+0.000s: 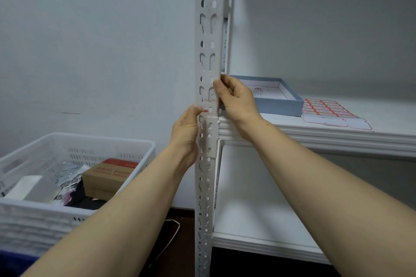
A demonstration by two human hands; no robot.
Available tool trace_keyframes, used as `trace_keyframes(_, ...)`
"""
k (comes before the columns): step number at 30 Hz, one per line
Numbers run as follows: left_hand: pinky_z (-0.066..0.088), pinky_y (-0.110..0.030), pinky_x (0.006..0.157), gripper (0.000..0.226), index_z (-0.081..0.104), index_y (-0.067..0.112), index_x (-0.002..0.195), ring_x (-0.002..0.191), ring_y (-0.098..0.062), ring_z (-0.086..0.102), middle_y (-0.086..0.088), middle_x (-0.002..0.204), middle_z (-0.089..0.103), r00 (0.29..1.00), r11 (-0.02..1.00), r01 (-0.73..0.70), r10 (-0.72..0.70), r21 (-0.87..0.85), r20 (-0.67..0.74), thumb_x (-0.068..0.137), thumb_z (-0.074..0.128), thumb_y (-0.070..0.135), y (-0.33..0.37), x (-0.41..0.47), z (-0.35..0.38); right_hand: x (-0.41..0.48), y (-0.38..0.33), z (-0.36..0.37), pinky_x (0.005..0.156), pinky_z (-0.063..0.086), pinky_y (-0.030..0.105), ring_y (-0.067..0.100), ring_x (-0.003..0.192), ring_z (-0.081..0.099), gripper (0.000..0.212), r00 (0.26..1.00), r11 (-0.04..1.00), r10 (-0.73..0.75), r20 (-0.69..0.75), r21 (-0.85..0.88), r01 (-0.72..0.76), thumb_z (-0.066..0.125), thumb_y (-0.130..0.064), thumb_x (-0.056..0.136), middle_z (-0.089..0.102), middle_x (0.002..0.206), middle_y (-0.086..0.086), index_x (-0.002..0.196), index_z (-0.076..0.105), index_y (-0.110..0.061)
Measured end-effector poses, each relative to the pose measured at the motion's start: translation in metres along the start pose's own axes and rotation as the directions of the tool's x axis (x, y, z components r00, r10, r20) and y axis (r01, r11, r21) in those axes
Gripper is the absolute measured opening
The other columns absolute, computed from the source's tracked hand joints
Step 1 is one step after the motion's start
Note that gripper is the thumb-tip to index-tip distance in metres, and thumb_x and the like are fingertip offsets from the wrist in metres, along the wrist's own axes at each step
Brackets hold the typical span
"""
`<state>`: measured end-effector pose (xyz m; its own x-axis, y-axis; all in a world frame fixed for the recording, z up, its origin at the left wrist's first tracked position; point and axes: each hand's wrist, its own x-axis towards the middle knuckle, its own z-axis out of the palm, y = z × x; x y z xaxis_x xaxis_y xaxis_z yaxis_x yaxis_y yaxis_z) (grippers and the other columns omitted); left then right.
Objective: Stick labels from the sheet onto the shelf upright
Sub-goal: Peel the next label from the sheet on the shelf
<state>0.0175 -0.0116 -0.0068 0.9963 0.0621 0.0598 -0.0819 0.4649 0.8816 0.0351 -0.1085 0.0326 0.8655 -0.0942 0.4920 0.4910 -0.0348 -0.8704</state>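
Observation:
The white perforated shelf upright runs top to bottom through the middle of the view. A small red-and-white label lies across it at shelf height. My left hand touches the label's left end with thumb and fingertips. My right hand presses its thumb on the upright just above the label's right end, fingers curled behind the post. The label sheet, with rows of red-bordered labels, lies flat on the white shelf to the right.
A shallow blue-sided box sits on the shelf between the upright and the sheet. A white plastic crate with a cardboard box and packets stands at lower left. A lower shelf lies below.

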Motion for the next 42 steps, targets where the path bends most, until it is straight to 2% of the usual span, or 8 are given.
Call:
trace_keyframes(5, 0.040, -0.018, 0.068, 0.016, 0.062, 0.018, 0.071, 0.064, -0.003, 0.049, 0.007, 0.070, 0.056, 0.889, 0.959, -0.255, 0.284, 0.125, -0.360, 0.087, 0.059, 0.018, 0.015, -0.007, -0.010, -0.004, -0.001, -0.002, 0.102, 0.046, 0.041, 0.020, 0.110, 0.060, 0.029, 0.999, 1.000, 0.030, -0.025, 0.007, -0.030, 0.051, -0.021, 0.095, 0.064, 0.117, 0.006, 0.119, 0.056, -0.005)
trace_keyframes(10, 0.044, -0.016, 0.059, 0.017, 0.068, 0.017, 0.073, 0.053, 0.004, 0.052, 0.012, 0.060, 0.060, 0.891, 0.891, -0.397, 0.432, 0.219, -0.143, 0.086, 0.060, 0.009, 0.032, -0.024, 0.013, 0.000, -0.017, -0.020, 0.094, 0.051, 0.034, 0.015, 0.093, 0.062, 0.013, 0.983, 0.997, -0.024, -0.179, -0.071, 0.012, 0.048, -0.023, 0.096, 0.066, 0.095, 0.001, 0.098, 0.060, -0.018)
trace_keyframes(17, 0.045, -0.019, 0.050, 0.013, 0.068, 0.019, 0.073, 0.064, -0.008, 0.052, 0.004, 0.065, 0.062, 0.947, 0.919, -0.319, 0.297, 0.234, 0.124, 0.086, 0.068, 0.018, 0.032, -0.033, 0.075, 0.007, -0.047, -0.069, 0.067, 0.051, 0.019, 0.011, 0.069, 0.059, 0.022, 0.977, 0.995, -0.031, -0.211, -0.104, 0.009, 0.040, -0.015, 0.098, 0.063, 0.077, 0.001, 0.104, 0.060, -0.006)
trace_keyframes(27, 0.038, -0.026, 0.058, 0.028, 0.066, 0.010, 0.066, 0.056, -0.018, 0.045, -0.005, 0.071, 0.066, 0.987, 0.849, -0.157, 0.123, 0.505, 0.101, 0.090, 0.055, 0.021, 0.033, 0.018, 0.144, 0.036, -0.050, -0.133, 0.067, 0.051, 0.025, 0.015, 0.067, 0.060, 0.018, 0.961, 0.970, 0.044, -0.271, -0.218, -0.106, 0.049, -0.010, 0.093, 0.065, 0.076, 0.006, 0.098, 0.065, -0.003)
trace_keyframes(32, 0.037, -0.023, 0.056, 0.021, 0.065, 0.010, 0.061, 0.055, -0.018, 0.047, -0.006, 0.069, 0.064, 0.960, 0.664, -0.281, 0.210, 0.693, 0.187, 0.079, 0.068, 0.019, 0.032, 0.035, 0.156, 0.043, -0.046, -0.145, 0.063, 0.050, 0.021, 0.013, 0.059, 0.057, 0.018, 0.969, 0.955, 0.043, -0.242, -0.277, -0.111, 0.052, 0.000, 0.090, 0.064, 0.073, 0.007, 0.101, 0.067, 0.000)
trace_keyframes(35, 0.036, -0.025, 0.051, 0.033, 0.061, 0.011, 0.062, 0.051, -0.015, 0.048, -0.001, 0.058, 0.058, 0.938, 0.533, -0.332, 0.275, 0.778, 0.212, 0.076, 0.074, 0.038, 0.029, 0.042, 0.157, 0.045, -0.039, -0.148, 0.065, 0.052, 0.032, 0.016, 0.058, 0.060, 0.009, 0.967, 0.891, 0.002, -0.253, -0.439, -0.117, 0.067, -0.015, 0.081, 0.066, 0.060, 0.000, 0.073, 0.071, -0.015)
trace_keyframes(38, 0.050, -0.031, 0.067, 0.010, 0.062, 0.014, 0.080, 0.075, -0.022, 0.060, -0.003, 0.080, 0.065, 0.922, 0.373, -0.374, 0.247, 0.849, 0.298, 0.080, 0.070, 0.019, 0.026, 0.045, 0.157, 0.045, -0.037, -0.150, 0.069, 0.049, 0.032, 0.018, 0.068, 0.060, 0.024, 0.956, 0.765, -0.036, -0.290, -0.623, -0.160, 0.073, -0.032, 0.074, 0.064, 0.062, -0.005, 0.059, 0.060, -0.019)
trace_keyframes(42, 0.048, -0.041, 0.094, 0.034, 0.068, 0.015, 0.113, 0.112, -0.029, 0.055, -0.009, 0.118, 0.065, 0.840, 0.113, -0.512, 0.277, 0.852, 0.468, 0.089, 0.043, 0.012, 0.024, 0.034, 0.150, 0.039, -0.038, -0.143, 0.090, 0.045, 0.031, 0.019, 0.108, 0.057, 0.027, 0.985, 0.623, -0.050, -0.168, -0.775, -0.101, 0.063, -0.005, 0.081, 0.061, 0.116, 0.001, 0.103, 0.060, -0.019)
